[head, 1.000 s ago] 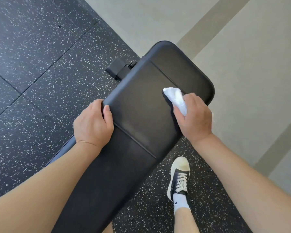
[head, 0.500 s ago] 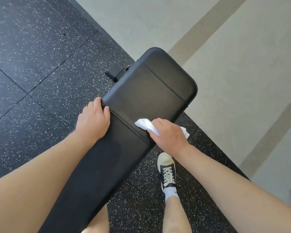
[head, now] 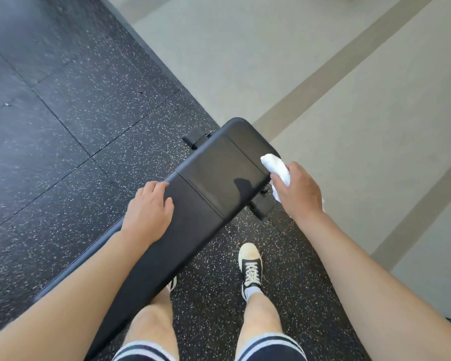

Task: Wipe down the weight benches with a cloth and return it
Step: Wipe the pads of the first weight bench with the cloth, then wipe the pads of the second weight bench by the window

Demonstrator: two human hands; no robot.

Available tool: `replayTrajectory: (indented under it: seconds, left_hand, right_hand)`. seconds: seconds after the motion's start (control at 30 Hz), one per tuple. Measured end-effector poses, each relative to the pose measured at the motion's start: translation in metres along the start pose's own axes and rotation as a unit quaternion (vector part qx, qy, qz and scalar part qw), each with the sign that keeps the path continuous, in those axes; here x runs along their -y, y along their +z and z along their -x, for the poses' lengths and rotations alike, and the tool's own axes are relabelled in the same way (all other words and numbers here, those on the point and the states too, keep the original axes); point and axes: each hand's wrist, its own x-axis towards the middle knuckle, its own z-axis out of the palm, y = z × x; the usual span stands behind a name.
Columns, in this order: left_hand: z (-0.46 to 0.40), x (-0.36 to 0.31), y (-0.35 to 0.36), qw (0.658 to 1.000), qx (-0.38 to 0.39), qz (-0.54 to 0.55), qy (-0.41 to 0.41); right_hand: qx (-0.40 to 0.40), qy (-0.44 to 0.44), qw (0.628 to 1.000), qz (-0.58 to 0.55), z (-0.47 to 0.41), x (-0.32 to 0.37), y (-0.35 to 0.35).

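**Op:** Speckled rubber floor (head: 63,105) under me, pale floor (head: 323,61) beyond it to the right. Starting close: right shoe (head: 250,267) planted on the rubber, just beside the bench's near edge. Bench (head: 214,175) runs diagonal btwn my arms.

**Obs:** Hands?

**Op:** Left hand (head: 147,212) lies flat on the bench's left edge, fingers relaxed and spread on the pad, nothing held, bracing I'd say. Right hand (head: 298,194) is clenched round the white cloth (head: 277,169), w/ a wad sticking out past the thumb.

**Obs:** Where's the cloth vs. half a sec ago?

**Op:** Half a sec back it was on the pad near the seam, mid-bench. Now it's off the right edge by the far end pad, next to the bracket (head: 261,207) below. Can't tell if it's touching the pad's side or hanging clear. A sec ago it was up on the far pad, so the strokes went far, near, then out to the side.

**Obs:** Meaning?

**Op:** My read: top of this end is mostly covered and I'm on the edge, or resetting for another pass. Cloth return not yet started.
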Motion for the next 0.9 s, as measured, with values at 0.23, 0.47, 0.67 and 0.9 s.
replayTrajectory:
  seconds: [0.23, 0.47, 0.67, 0.9]
  left_hand:
    - [0.043, -0.038, -0.093, 0.995, -0.059, -0.037, 0.071]
    - [0.106, -0.047, -0.174, 0.987, -0.127, -0.079, 0.063]
    - [0.175, -0.059, -0.227, 0.977, -0.200, -0.070, 0.023]
    - [0.265, -0.084, -0.258, 0.954, -0.293, -0.058, -0.032]
  right_hand:
    - [-0.051, -0.057, 0.997, -0.024, 0.020, 0.048, -0.080]
    - [-0.079, -0.149, 0.985, -0.018, 0.047, 0.095, -0.148]
    - [-0.142, -0.267, 0.953, -0.008, 0.075, 0.131, -0.212]
    - [-0.152, -0.366, 0.918, -0.026, 0.101, 0.178, -0.275]
